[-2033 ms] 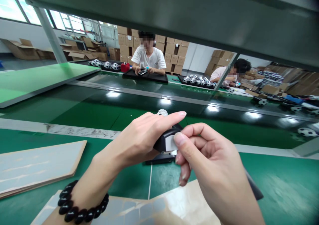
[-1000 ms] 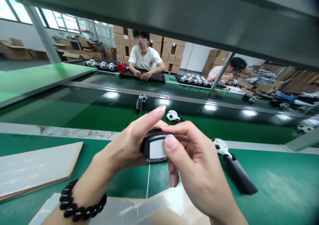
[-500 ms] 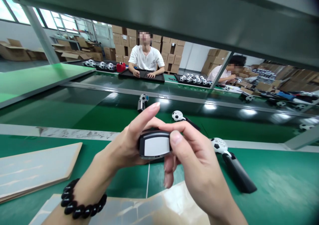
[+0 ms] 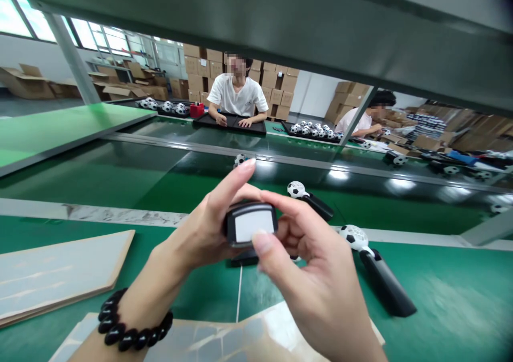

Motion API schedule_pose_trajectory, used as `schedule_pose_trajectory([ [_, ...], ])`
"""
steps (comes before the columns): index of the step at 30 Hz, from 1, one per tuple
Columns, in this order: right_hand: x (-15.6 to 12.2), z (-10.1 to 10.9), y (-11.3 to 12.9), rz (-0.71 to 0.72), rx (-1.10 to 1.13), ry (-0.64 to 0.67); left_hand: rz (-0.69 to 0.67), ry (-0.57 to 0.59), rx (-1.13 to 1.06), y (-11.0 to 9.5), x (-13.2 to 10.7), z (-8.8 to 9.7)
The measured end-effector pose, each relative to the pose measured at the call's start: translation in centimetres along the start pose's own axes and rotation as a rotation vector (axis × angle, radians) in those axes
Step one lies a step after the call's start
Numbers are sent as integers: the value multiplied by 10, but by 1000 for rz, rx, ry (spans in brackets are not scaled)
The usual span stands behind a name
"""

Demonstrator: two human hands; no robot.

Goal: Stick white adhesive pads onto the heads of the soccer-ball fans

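Observation:
My left hand is wrapped round a black handle-like device, its end facing me. A white rectangular label covers most of that end. My right hand presses its thumb on the label's lower right corner, and its index finger rests on the device's top edge. The rest of the device is hidden behind my hands. Beneath them lies another black piece, mostly covered. To the right, a black-handled device with a football-patterned head lies on the green table.
Label sheets lie at left, and another sheet lies below my hands. Football-headed devices rest on the green conveyor ahead. Two people sit across it, beside trays of football heads. A metal shelf overhangs everything.
My right thumb has slid left and down from the label's right edge onto its lower corner. My right fingers have curled in behind. The devices on the conveyor have shifted right.

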State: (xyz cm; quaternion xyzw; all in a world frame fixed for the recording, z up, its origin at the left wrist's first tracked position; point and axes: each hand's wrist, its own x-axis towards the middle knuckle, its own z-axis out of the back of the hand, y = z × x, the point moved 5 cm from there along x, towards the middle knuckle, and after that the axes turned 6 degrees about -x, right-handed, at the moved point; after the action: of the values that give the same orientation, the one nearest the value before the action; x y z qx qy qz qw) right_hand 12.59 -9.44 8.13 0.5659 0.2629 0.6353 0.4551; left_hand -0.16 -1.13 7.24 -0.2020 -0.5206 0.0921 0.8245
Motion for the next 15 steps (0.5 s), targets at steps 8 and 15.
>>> schedule_pose_trajectory([
  [8, 56, 62, -114, -249, -999, -66, 138, -152, 376, 25, -4, 26],
  [15, 84, 130, -205, -665, -1324, 128, 160, -141, 256, 29, -6, 25],
])
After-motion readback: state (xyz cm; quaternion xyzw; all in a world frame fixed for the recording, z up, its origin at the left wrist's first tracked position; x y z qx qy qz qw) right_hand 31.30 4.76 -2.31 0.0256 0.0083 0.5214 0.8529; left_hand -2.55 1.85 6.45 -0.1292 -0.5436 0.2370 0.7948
